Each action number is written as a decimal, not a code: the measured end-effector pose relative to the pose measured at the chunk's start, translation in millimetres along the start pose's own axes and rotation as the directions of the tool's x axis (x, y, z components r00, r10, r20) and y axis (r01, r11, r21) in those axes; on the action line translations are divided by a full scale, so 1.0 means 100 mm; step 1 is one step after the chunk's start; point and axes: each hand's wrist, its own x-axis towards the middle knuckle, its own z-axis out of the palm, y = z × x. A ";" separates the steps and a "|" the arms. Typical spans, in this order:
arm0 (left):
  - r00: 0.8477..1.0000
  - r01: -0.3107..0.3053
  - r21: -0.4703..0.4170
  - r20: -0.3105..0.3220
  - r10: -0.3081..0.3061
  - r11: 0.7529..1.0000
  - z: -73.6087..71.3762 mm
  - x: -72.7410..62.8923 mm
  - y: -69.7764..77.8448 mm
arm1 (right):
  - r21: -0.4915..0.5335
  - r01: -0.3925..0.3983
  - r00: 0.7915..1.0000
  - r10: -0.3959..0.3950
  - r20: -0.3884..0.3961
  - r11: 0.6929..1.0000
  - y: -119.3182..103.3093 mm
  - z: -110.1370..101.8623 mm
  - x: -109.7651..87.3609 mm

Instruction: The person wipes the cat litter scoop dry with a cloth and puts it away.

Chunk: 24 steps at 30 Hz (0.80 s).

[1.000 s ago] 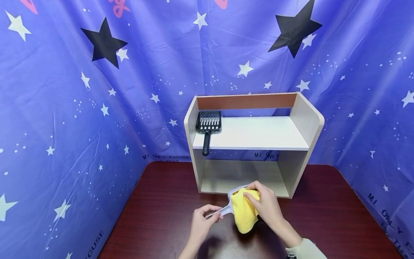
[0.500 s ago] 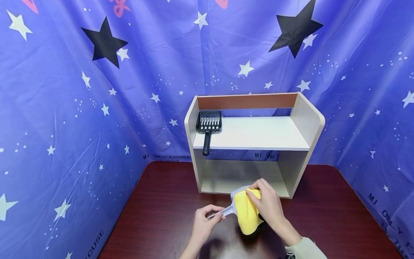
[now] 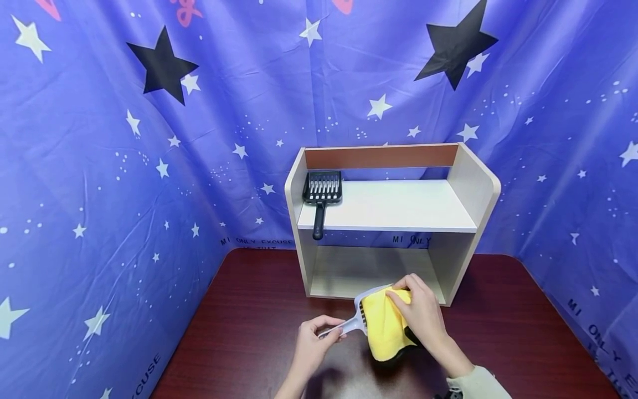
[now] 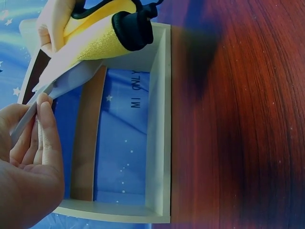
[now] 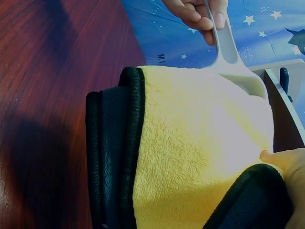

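My left hand (image 3: 313, 342) pinches the handle of a pale grey litter scoop (image 3: 353, 323) between thumb and fingers. The scoop is held above the table, its head pointing right and away from me. Over the head lies a folded yellow cloth (image 3: 385, 328) with black edging, hiding most of it; a few slots show beside the handle. My right hand (image 3: 422, 311) grips the cloth at the scoop's far rim, thumb on top. In the right wrist view the cloth (image 5: 186, 138) covers the scoop's head, and the handle (image 5: 228, 45) runs up to the left hand's fingers.
Just behind the hands stands a small two-level wooden shelf (image 3: 476, 194) on the dark red table (image 3: 239, 316). A black slotted scoop (image 3: 323, 188) lies on its upper board at the left, handle over the front edge. A blue star-printed curtain (image 3: 249, 111) surrounds the table.
The right hand and the cloth have shifted slightly right across the scoop, uncovering slots near the handle. The left hand and scoop have moved a little to the right.
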 end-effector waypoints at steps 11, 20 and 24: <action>1.000 -0.015 -0.007 0.007 0.015 1.000 -0.08 -0.03 -0.01 | -0.009 -0.016 1.000 0.016 -0.016 1.000 0.11 -0.06 0.01; 1.000 0.012 0.002 -0.013 -0.012 1.000 -0.12 -0.02 -0.06 | -0.024 0.017 1.000 -0.017 -0.014 1.000 0.21 -0.10 0.02; 1.000 0.016 -0.002 -0.012 -0.016 1.000 -0.12 -0.01 -0.06 | -0.026 0.013 1.000 -0.013 -0.008 1.000 0.24 -0.12 0.02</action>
